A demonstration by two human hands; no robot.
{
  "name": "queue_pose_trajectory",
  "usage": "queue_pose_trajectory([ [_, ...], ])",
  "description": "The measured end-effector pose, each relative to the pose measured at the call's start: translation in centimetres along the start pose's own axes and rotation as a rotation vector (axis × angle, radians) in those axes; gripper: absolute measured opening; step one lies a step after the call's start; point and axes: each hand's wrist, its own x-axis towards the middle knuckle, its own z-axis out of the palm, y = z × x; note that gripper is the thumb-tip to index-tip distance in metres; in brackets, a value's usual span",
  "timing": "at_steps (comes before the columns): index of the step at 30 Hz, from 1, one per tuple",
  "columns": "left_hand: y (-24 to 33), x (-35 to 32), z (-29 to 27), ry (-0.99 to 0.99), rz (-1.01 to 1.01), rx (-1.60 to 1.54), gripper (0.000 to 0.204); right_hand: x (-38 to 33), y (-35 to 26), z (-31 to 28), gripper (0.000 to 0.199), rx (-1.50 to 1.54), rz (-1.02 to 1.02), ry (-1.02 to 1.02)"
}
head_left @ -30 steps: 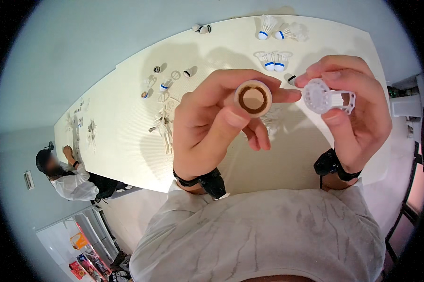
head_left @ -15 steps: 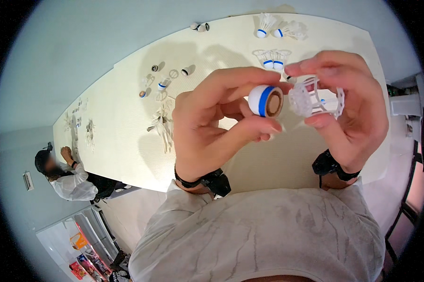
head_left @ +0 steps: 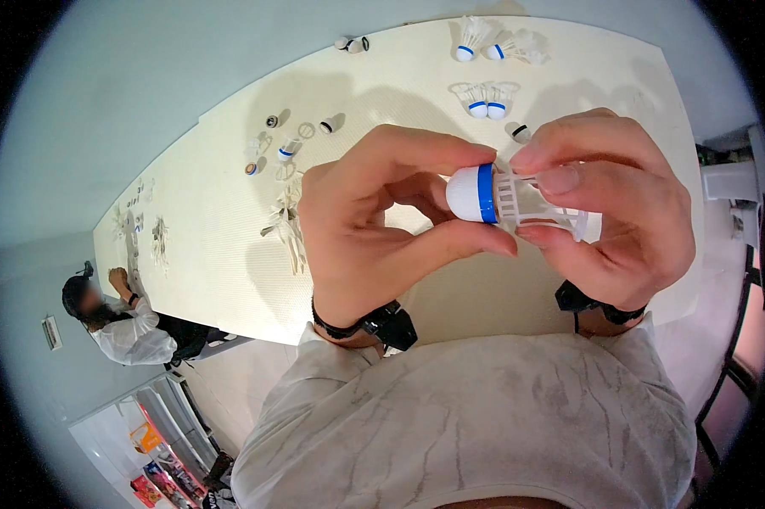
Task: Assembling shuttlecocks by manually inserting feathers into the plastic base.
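Note:
Between the thumb and fingers of my left hand point(head_left: 365, 220) is a white shuttlecock cork point(head_left: 467, 193) with a blue band, its rounded end toward my palm. My right hand point(head_left: 628, 199) pinches a white plastic shuttlecock skirt frame point(head_left: 526, 204), with its wide ring near my right palm. The narrow end of the frame meets the banded end of the cork; whether it sits inside cannot be made out. Both hands are raised over the cream table point(head_left: 450, 297).
Shuttlecocks point(head_left: 487, 109) stand and lie at the table's far right. Loose corks and frames point(head_left: 285, 151) are at the left, beside a pile of feathers point(head_left: 289, 225). Near a dark-ended cork point(head_left: 521, 133) is my right hand. Another person point(head_left: 119, 314) sits at the far left end.
My hands have come together: the frame has turned and moved left, and its narrow end now touches the cork. The cork has turned so its open face points right.

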Motion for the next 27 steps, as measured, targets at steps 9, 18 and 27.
queue_pose_trajectory([
  [9, -0.2, -0.1, 0.0, 0.005, -0.011, -0.023, 0.056, -0.1, 0.2, 0.3, 0.051, -0.001, -0.019, 0.011],
  [18, 0.2, -0.1, 0.3, -0.001, -0.025, -0.055, 0.056, -0.3, 0.1, 0.5, 0.052, 0.021, -0.042, 0.038],
  [27, 0.8, -0.4, 0.7, 0.033, -0.054, -0.059, 0.053, -0.3, -0.3, 0.3, 0.052, 0.017, -0.072, 0.042],
])
